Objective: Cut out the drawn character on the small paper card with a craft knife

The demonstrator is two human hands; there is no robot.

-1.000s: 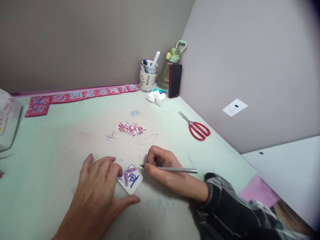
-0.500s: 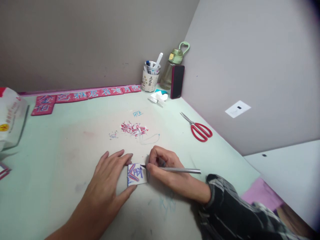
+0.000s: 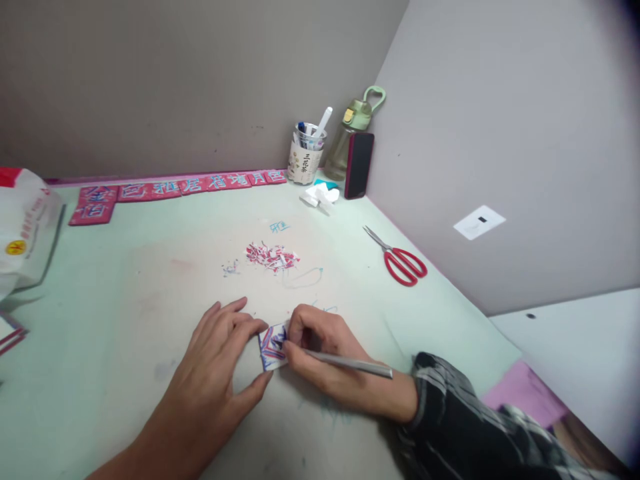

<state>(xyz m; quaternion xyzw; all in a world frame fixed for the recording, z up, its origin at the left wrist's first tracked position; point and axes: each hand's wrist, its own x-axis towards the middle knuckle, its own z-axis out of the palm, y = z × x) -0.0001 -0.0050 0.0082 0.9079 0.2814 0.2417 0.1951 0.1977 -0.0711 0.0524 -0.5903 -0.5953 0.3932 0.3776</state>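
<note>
Two hands low on the pale green mat (image 3: 125, 320). Left hand (image 3: 215, 373) flat, fingers spread, thumb and fingertips pinning a small white tile (image 3: 273, 348) with red and blue strokes; tile lies on the mat between both hands. Right hand (image 3: 325, 357) clenched around a thin metal knife (image 3: 350, 364), pen-style, tip on the tile, striped dark sleeve behind. Red-white shavings (image 3: 273, 257) piled further back. Red-handled scissors (image 3: 400, 260) well to the right. Paper cup (image 3: 305, 162) with pens reads 三花茶.

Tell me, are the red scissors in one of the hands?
No, the red scissors lie alone on the table, far from both hands.
</note>
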